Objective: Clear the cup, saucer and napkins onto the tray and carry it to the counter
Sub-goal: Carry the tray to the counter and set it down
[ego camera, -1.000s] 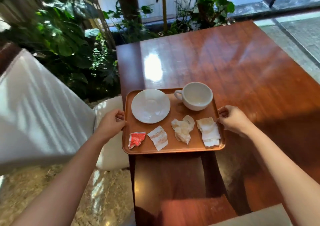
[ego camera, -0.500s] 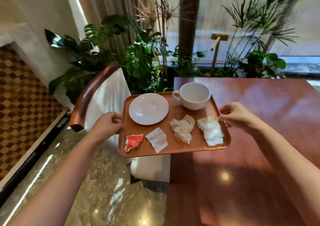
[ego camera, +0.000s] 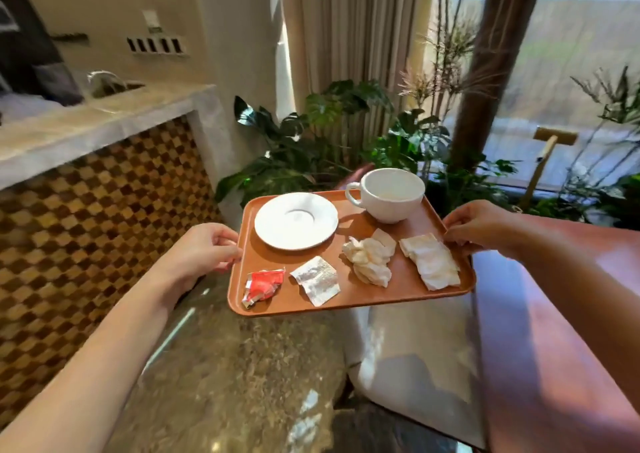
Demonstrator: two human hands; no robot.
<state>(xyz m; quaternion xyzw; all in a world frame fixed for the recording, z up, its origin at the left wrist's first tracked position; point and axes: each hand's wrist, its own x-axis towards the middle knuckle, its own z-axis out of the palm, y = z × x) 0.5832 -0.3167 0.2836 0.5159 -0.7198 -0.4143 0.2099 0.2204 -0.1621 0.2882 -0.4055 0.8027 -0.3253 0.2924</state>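
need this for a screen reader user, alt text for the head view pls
Two hands, left and right, hold a tray in the air by its side edges, carrying a cup, saucer, napkins and wrappers. A counter stands ahead left.

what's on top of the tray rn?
On the tray: saucer, cup, crumpled napkin, folded napkin, red wrapper, silver wrapper. Anything under the napkins is hidden.

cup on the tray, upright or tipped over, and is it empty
Upright: the cup stands on its base on the tray, mouth up. It looks nearly empty, with only a faint pale residue inside.
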